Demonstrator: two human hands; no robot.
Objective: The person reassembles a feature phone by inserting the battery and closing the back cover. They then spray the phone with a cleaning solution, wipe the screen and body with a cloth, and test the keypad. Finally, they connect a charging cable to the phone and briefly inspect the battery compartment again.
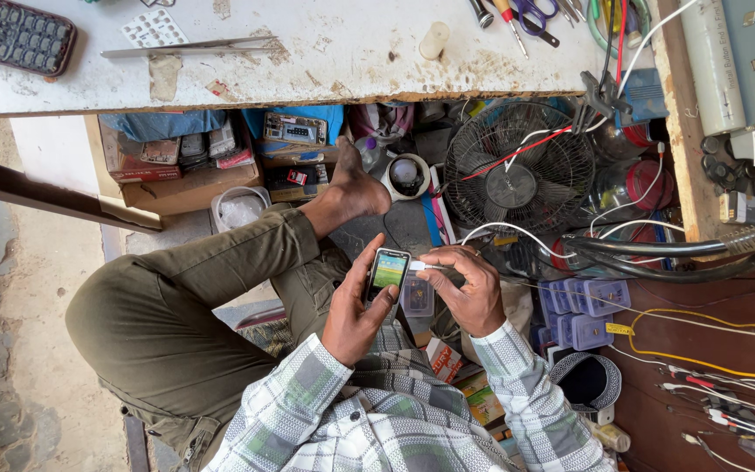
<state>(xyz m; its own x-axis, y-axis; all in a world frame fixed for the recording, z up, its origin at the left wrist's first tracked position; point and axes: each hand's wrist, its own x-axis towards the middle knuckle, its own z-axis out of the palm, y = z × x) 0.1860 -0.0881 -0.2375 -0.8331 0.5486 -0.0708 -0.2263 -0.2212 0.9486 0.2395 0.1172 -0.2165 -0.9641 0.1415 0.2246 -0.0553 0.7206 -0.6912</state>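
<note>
Left hand [353, 316] fingers were curled shut around a small mobile phone [388, 273], thumb lying along its left edge, the handset held upright over the lap with its screen lit and facing up. Right hand [469, 293] fingers were pinched closed on a white charger plug [419, 266], whose tip met the phone's right edge; whether it was fully seated could not be told from this view. A white cable [517, 234] ran from the right hand up and away toward the desk edge. Judging by the lit screen and the plug at the port, the connecting step looked all but done, with only a check of the seating or the screen seemingly left. Below the hands sat a small clear plastic box [417, 297], and further right a cluster of bluish plastic boxes [583, 306]. Beyond the bare foot [356, 188], a black table fan [517, 166] lay under the desk [308, 70] among cartons and odd parts. On the desk top were a second keypad phone [19, 35] at the left corner, a long metal blade-like strip [190, 46], a small cream cylinder [433, 39], and scissors [535, 16] with other tools near the far edge. Loose red and yellow wires trailed at the right.
</note>
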